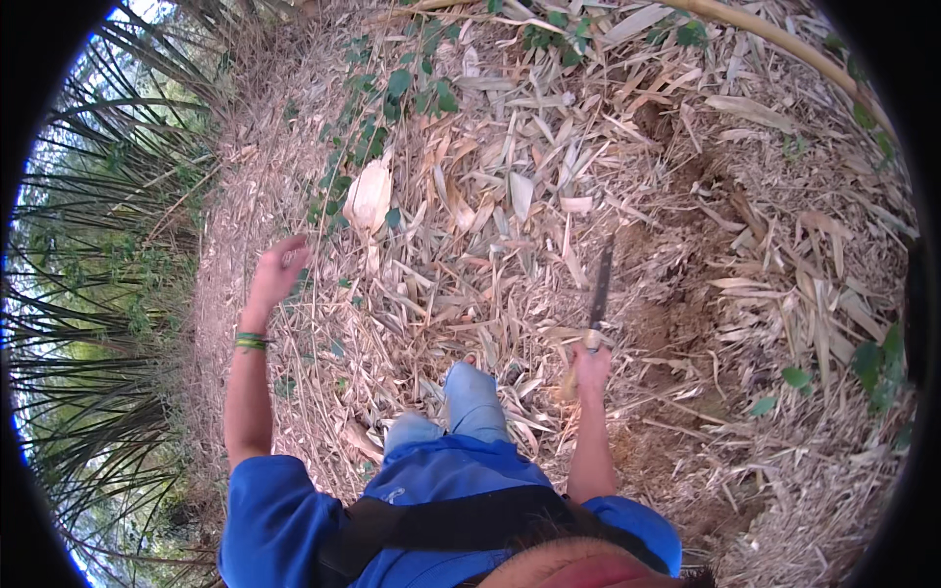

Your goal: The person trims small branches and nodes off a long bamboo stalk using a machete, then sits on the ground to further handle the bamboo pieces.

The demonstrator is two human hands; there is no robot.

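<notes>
My right hand (590,369) is wrapped round the pale handle of a long, narrow dark-bladed tool (603,281). Its blade points forward, away from me, over the leaf litter. Whether the edge is that of a saw or a machete cannot be made out. My left hand (281,268) is held out to the left, empty, with its fingers loosely bent and apart. A broad pale dry sheath (370,196) lies on the ground, ahead and to the right of that hand.
Dry leaves and sheaths (490,255) cover the ground. Bare brown soil (676,323) shows to the right of the blade. Green creepers (397,83) grow ahead. A long yellowish pole (774,34) crosses the far right. Dense green stems (108,245) stand at left.
</notes>
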